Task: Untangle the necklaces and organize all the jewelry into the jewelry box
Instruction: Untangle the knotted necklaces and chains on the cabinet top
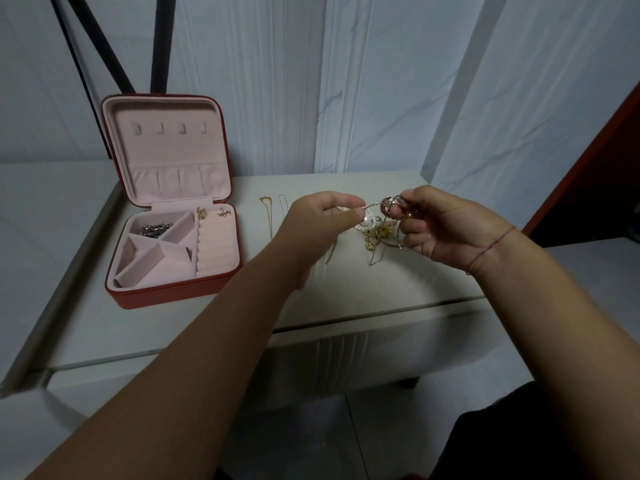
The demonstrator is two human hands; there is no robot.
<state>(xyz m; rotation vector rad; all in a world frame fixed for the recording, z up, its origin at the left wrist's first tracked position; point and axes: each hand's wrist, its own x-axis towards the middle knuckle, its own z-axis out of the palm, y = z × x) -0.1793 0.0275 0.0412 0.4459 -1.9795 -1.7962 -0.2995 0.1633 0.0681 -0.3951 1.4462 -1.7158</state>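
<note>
A red jewelry box (166, 292) with pink lining stands open at the table's left. One compartment holds a dark silver piece (156, 229), and two gold earrings (212, 213) sit on the ring rolls. A tangled clump of gold chains with pearls (375, 230) hangs just above the table between my hands. My left hand (322, 220) pinches a thin chain from the clump. My right hand (443, 226) grips the clump's upper part with curled fingers. Two untangled necklaces, one gold (269, 216) and one silver (283, 206), lie straight on the table between the box and my left hand.
The white table (346, 289) ends in a front edge just below my forearms. A pale wall and curtain rise behind it. Dark tripod legs (104, 46) stand behind the box. A red-brown panel (588, 161) borders the right side.
</note>
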